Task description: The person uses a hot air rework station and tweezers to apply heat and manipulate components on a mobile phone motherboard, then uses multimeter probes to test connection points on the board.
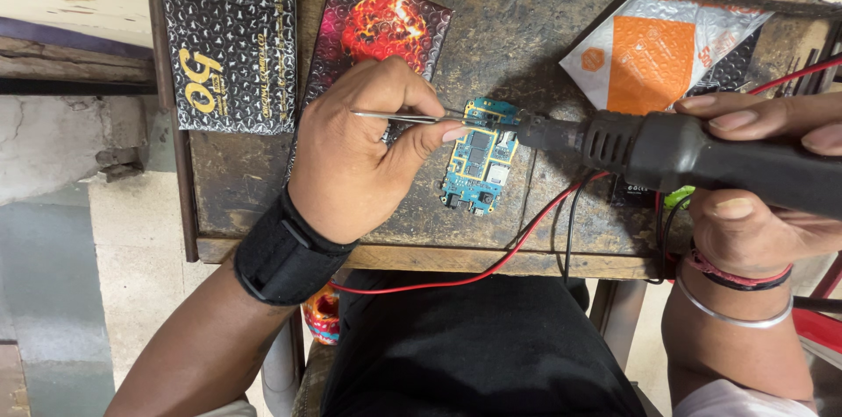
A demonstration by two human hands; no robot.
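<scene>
Two hands are at work over one small blue circuit board [479,156] that lies flat near the middle of the worn wooden desk [254,180]. At the far left of the desk lies a black bubble-wrap pouch [230,35], and just beside it a second pouch with a red, fiery picture [379,24], partly under the left hand [355,149]. That hand, with a black wrist wrap [282,255], has its fingers [419,132] pinched on thin metal tweezers [399,117], whose tips reach the top edge of the board. From the right comes a black hot-air tool [684,154], its nozzle aimed at the same top edge, close to the tweezer tips; the right hand [754,193] is clenched around its handle, with bracelets at the wrist. Red and black wires [526,237] loop over the desk's front edge below the board, and an orange-and-white packet [653,53] lies at the back right. Judging by this, the rework is mid-way: board set out, both tools at the spot. Whether a part is gripped or freed at the tips is too small to tell.
</scene>
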